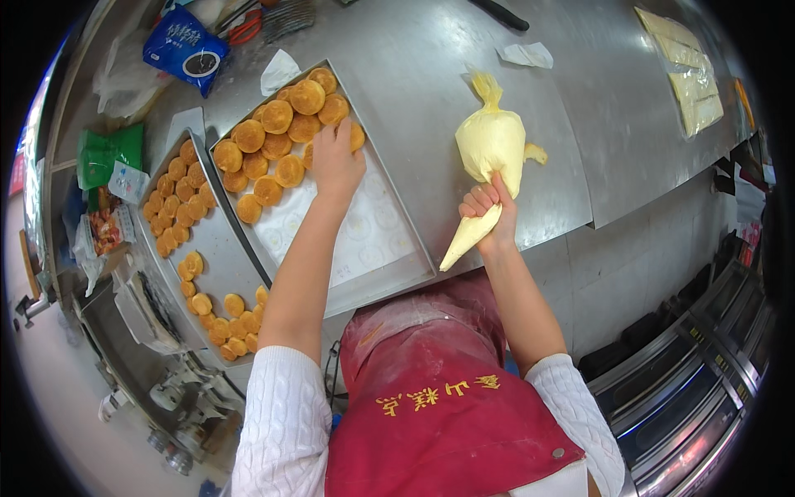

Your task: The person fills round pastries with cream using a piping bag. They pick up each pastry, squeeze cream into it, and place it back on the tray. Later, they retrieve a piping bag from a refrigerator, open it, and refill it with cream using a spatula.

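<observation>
My right hand (494,211) is closed around the neck of a piping bag (490,146) full of pale yellow cream. The bag's knotted end points away from me and its tip (450,258) hangs near the table edge, towards me. Over a paper-lined baking tray (366,261), my left hand (338,161) reaches in among round golden-brown cakes (276,116). Its fingertips are at the cakes on the right of the group. The back of the hand hides whether a cake is gripped. A small torn piece of cake (535,153) lies beside the bag.
Left of the tray, a second metal tray (227,248) holds many smaller cakes. Beyond it lie a blue packet (186,50), red-handled scissors (246,27) and a green bag (112,155). Crumpled paper (526,55), a black handle (500,13) and wrapped pale slabs (683,71) rest on the metal table.
</observation>
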Motion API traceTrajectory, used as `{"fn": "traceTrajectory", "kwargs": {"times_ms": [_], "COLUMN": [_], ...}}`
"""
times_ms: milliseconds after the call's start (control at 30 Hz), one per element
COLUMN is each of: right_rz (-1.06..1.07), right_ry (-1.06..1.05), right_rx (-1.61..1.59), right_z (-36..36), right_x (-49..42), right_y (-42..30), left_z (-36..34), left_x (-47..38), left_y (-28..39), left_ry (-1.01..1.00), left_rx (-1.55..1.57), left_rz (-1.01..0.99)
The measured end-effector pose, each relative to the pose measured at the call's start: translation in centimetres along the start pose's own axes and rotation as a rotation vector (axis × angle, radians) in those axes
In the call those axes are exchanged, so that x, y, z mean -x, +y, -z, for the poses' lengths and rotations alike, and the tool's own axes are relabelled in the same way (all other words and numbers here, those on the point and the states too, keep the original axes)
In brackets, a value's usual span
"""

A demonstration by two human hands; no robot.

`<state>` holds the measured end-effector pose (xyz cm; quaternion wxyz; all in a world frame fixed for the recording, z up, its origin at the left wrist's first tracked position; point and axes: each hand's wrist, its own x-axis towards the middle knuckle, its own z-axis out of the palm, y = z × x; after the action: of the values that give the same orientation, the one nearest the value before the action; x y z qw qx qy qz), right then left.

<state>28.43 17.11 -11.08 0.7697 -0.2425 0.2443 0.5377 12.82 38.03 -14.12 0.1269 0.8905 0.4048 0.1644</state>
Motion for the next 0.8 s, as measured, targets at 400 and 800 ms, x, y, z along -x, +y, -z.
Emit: {"fn": "traceTrajectory", "kwargs": {"times_ms": [400, 800], "right_rz": [-0.08, -0.141], "right_ry": [0.264, 0.058], "right_rx": [0.307, 0.777], "right_z": [2.5, 5.8], "right_x": [1.4, 1.9], "right_y": [-0.9, -6.3], "left_z": [3.8, -5.3], "left_x": [2.0, -4.9], "left_y": [4.7, 15.6], "left_ry": [0.056, -0.57], "left_rx": [0.11, 1.313], "left_rz": [-0.014, 0.684]}}
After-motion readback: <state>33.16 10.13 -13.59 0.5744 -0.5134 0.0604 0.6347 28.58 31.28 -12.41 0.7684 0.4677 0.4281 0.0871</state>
